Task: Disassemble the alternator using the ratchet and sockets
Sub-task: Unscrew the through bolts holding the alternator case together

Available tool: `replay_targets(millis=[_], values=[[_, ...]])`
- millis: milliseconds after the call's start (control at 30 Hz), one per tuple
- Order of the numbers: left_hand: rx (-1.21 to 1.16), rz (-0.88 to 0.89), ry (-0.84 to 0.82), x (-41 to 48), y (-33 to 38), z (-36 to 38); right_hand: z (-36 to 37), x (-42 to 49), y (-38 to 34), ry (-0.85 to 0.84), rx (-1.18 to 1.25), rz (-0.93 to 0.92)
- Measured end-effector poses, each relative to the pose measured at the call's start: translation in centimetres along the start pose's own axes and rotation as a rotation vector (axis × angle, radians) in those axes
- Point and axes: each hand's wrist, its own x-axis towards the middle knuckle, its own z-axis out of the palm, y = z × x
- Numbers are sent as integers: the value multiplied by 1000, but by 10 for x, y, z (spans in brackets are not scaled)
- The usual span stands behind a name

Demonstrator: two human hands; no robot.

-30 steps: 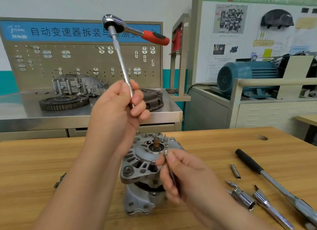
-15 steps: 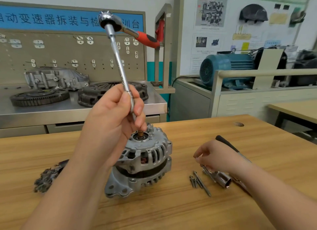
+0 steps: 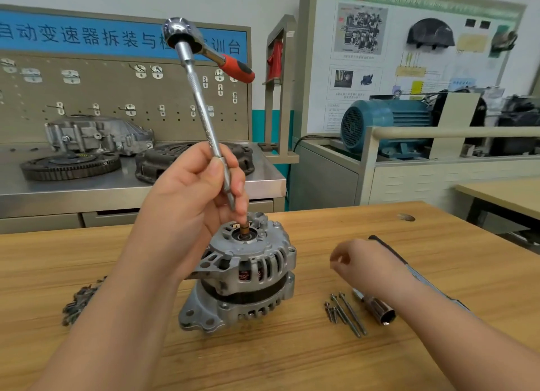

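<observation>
head view: alternator (image 3: 245,276) seated upright on table (image 3: 292,361), centre; likely heavy, rigid casting, best steadied at sides. ratchet extension (image 3: 201,98) gripped by left hand (image 3: 187,198) above shaft (image 3: 245,230). right hand (image 3: 359,262) loosely curled, nothing held, near bolts (image 3: 347,314).

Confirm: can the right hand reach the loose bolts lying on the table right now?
Probably yes. The right hand hangs, apparently empty, just behind the bolts, with only bare table between them; the socket beside them lies off that path.
</observation>
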Motion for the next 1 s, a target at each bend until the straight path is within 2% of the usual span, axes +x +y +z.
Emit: replay_targets(millis=[100, 133, 200, 300, 400, 500, 700, 867, 1000], values=[[18, 10, 5, 1, 2, -7, -23, -18, -36, 416, 191, -225], [26, 14, 13, 1, 3, -9, -29, -28, -54, 494, 207, -349], [50, 26, 27, 2, 4, -13, -29, -46, -94, 513, 163, -606], [94, 41, 48, 3, 4, -19, -6, -59, -142, 354, 87, -815], [140, 53, 56, 3, 4, -23, 13, -60, -160, 214, 61, -825], [172, 58, 44, 3, 4, -28, 15, -61, -154, 244, 109, -846], [271, 11, 30, 6, 4, -42, 8, -67, -123, 468, 239, -880], [336, -28, -2, 4, 3, -54, 3, -68, -91, 661, 253, -803], [363, -60, -58, 3, 2, -55, -1, -62, -69, 709, 222, -713]])
